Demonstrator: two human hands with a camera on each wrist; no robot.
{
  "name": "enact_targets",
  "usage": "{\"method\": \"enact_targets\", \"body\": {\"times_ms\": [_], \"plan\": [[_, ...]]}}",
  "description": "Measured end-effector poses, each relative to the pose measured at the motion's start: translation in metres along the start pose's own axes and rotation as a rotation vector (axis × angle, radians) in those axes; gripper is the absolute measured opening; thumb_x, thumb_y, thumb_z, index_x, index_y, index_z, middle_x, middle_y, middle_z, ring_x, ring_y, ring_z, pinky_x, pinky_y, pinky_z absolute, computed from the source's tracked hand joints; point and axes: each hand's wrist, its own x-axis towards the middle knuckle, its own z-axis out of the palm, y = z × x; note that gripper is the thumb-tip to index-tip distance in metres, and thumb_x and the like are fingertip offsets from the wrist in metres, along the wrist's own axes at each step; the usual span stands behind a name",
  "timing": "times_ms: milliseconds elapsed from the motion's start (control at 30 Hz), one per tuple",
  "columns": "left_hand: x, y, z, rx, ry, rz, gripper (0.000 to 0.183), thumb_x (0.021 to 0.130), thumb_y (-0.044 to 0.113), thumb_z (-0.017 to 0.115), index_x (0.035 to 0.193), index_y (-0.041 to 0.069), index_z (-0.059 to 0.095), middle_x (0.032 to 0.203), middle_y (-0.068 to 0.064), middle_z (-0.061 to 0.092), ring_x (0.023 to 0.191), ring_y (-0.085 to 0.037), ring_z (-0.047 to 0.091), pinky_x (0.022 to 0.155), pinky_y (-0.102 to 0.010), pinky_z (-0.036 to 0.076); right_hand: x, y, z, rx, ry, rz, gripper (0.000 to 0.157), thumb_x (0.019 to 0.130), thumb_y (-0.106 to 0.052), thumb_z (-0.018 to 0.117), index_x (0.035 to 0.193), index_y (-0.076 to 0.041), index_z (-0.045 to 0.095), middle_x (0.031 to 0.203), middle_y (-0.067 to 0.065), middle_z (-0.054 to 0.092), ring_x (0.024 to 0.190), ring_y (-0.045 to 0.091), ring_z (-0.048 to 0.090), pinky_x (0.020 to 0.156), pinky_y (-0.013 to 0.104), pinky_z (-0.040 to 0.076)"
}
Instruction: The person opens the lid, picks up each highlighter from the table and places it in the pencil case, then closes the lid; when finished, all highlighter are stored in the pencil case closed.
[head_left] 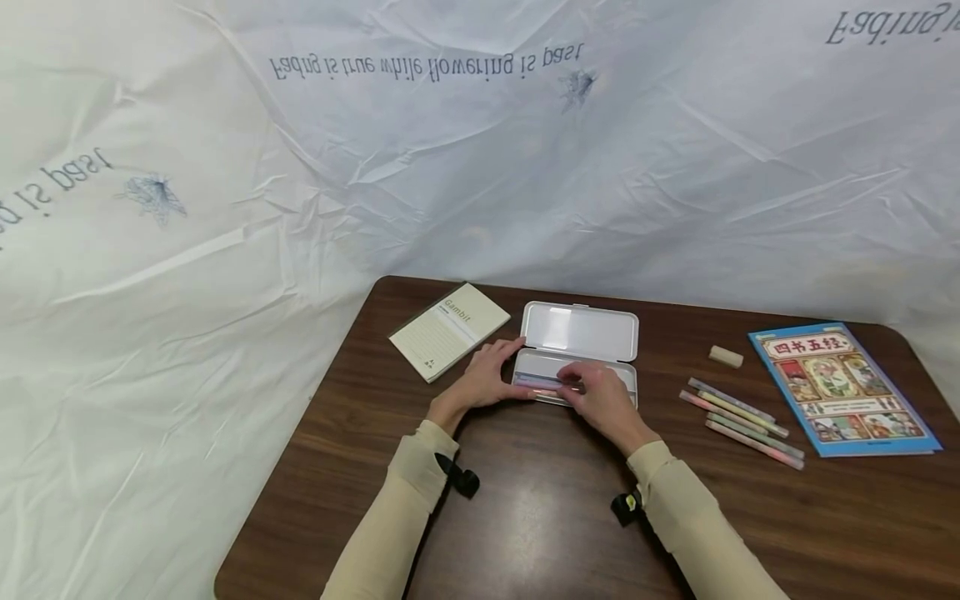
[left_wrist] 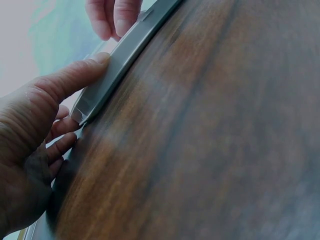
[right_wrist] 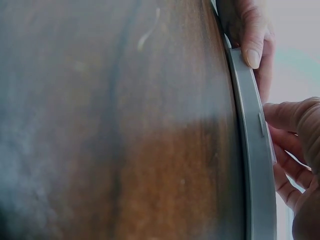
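White and probably thin metal, the pencil case (head_left: pixel 603 335) lies open on the table (head_left: pixel 337 450); expect it light, stiff and slippery, best held by its end walls. The left hand (head_left: pixel 484 375) grips its left end. Pens (head_left: pixel 535 382) lie inside; the right hand (head_left: pixel 604 402) is over them, its grip unclear.

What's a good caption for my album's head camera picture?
Left hand and right hand work at an open pencil case, between a notepad and loose pens.

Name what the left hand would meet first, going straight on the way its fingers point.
The left hand would likely meet the open, glossy white lid of the rectangular pencil case first; depth there is unclear.
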Motion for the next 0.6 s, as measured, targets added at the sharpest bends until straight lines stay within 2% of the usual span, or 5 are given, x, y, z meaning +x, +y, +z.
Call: {"method": "enact_targets", "body": {"times_ms": [367,600], "plan": [[-0.001,-0.001,0.0,0.001,0.0,0.002,0.107,0.082,0.056,0.086,0.169,0.026,0.031,0.162,-0.002,0.042,0.139,-0.026,0.04,0.114,-0.05,0.034,-0.004,0.003,-0.006,0.009,0.009,0.006,0.021,0.087,-0.012,0.087,0.104,-0.005,0.078,0.1,0.009,0.077,0.095,0.029,0.071,0.089,0.051,0.054],[-0.001,0.0,-0.001,-0.011,-0.005,0.001,0.107,0.082,0.055,0.086,0.169,0.025,0.03,0.163,-0.003,0.042,0.14,-0.027,0.039,0.115,-0.051,0.033,-0.03,0.017,-0.033,-0.023,0.049,0.059,0.02,0.091,-0.01,0.083,0.108,-0.003,0.077,0.106,0.014,0.076,0.101,0.034,0.071,0.09,0.057,0.054]]}}
